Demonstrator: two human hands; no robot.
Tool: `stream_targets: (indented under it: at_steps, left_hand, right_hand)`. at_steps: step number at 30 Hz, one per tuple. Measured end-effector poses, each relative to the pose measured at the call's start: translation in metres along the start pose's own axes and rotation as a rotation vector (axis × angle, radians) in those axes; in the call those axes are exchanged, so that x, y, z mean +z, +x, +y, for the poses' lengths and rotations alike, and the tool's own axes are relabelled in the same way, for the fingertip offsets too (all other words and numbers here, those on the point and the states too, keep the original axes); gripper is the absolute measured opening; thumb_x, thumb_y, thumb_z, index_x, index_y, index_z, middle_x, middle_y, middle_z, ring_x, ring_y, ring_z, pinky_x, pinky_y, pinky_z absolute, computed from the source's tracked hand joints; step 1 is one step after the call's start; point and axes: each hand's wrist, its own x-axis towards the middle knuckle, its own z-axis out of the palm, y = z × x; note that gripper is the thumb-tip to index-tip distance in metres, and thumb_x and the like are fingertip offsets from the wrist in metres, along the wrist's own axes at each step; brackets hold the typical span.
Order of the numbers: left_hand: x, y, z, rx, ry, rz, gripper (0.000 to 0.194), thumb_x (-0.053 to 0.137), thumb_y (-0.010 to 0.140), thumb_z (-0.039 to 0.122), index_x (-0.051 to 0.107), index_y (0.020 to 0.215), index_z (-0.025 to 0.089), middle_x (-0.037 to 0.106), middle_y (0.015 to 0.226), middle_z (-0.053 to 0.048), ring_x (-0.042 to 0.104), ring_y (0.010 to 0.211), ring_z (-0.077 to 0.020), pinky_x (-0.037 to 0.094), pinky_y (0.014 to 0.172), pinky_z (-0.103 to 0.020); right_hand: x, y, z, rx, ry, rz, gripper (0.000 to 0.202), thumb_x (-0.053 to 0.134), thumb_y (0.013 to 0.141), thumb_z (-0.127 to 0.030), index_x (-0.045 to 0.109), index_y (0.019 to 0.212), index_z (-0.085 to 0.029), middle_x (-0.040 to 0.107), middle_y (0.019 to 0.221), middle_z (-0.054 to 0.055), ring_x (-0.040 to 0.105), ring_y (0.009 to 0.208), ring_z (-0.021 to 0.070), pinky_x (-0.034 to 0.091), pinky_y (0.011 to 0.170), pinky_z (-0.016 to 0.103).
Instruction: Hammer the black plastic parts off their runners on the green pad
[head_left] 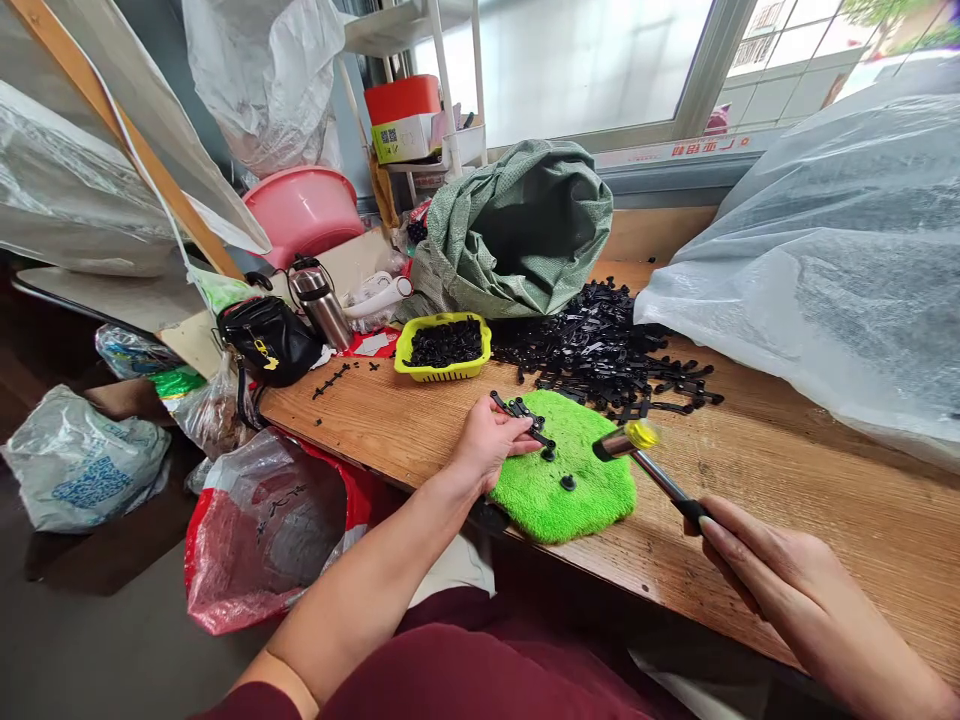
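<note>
In my left hand [489, 437], closed over the left edge of a bright green fluffy cloth [592, 508], are black plastic linkage parts [517, 408] with round ends. One end hangs down near the cloth. A small black round piece with a stem [568, 483] sits on the cloth to the right of that hand. My right hand [757, 560] grips the dark handle of a small mallet [660, 475]. The mallet's head, one end yellow and the other dark, is raised beside the cloth's right edge.
Behind the cloth, a heap of black plastic parts [611, 345] spills from a green woven sack [517, 230]. A yellow basket [442, 372] holds small black pieces. Plastic sheeting [825, 260] covers the right side. A steel flask [321, 308] and black bag [270, 340] stand left.
</note>
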Motion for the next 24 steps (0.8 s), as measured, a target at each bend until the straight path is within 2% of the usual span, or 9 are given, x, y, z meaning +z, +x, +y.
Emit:
stream_targets:
  at_steps: [5,9,13,18,24]
  left_hand:
    - [0.001,0.001,-0.004,0.051,0.008,0.020,0.034,0.065,0.074,-0.002,0.038,0.080,0.017,0.055,0.061,0.005,0.057,0.045,-0.0073,0.053,0.048,-0.020]
    - [0.001,0.002,-0.005,0.073,0.021,0.017,0.035,0.065,0.073,-0.001,0.037,0.080,0.017,0.055,0.059,0.006,0.056,0.043,-0.0069,0.052,0.047,-0.020]
    - [0.000,0.004,-0.007,0.084,0.032,-0.010,0.034,0.063,0.073,-0.001,0.036,0.081,0.018,0.055,0.059,0.007,0.057,0.044,-0.0080,0.054,0.047,-0.021]
    - [-0.001,0.005,-0.011,0.105,0.055,-0.010,0.030,0.059,0.075,-0.001,0.036,0.081,0.018,0.054,0.057,0.007,0.058,0.045,-0.0087,0.054,0.047,-0.022]
    - [-0.001,0.004,-0.011,0.117,0.035,-0.014,0.036,0.065,0.070,0.002,0.035,0.078,0.020,0.054,0.058,0.008,0.057,0.044,-0.0090,0.054,0.047,-0.023]
  right_hand:
    - [0.006,0.019,-0.007,-0.093,-0.126,0.046,0.035,0.024,0.099,-0.044,0.043,0.077,-0.026,0.050,0.049,-0.001,0.052,0.040,0.0203,0.033,0.042,0.030]
    - [0.012,0.030,-0.009,-0.149,-0.178,0.003,0.032,0.023,0.097,-0.038,0.044,0.076,-0.026,0.049,0.046,-0.002,0.052,0.040,0.0219,0.028,0.042,0.030]
    - [0.011,0.036,-0.007,-0.175,-0.218,0.040,0.026,0.026,0.096,-0.035,0.042,0.078,-0.025,0.048,0.047,-0.003,0.052,0.041,0.0202,0.029,0.043,0.029]
    - [0.012,0.036,-0.004,-0.241,-0.262,0.019,0.026,0.025,0.096,-0.030,0.041,0.075,-0.025,0.050,0.047,-0.002,0.052,0.038,0.0204,0.027,0.039,0.030]
    - [0.015,0.035,-0.005,-0.165,-0.282,-0.050,0.035,0.020,0.097,-0.037,0.046,0.077,-0.025,0.052,0.046,-0.001,0.056,0.040,0.0226,0.035,0.039,0.030]
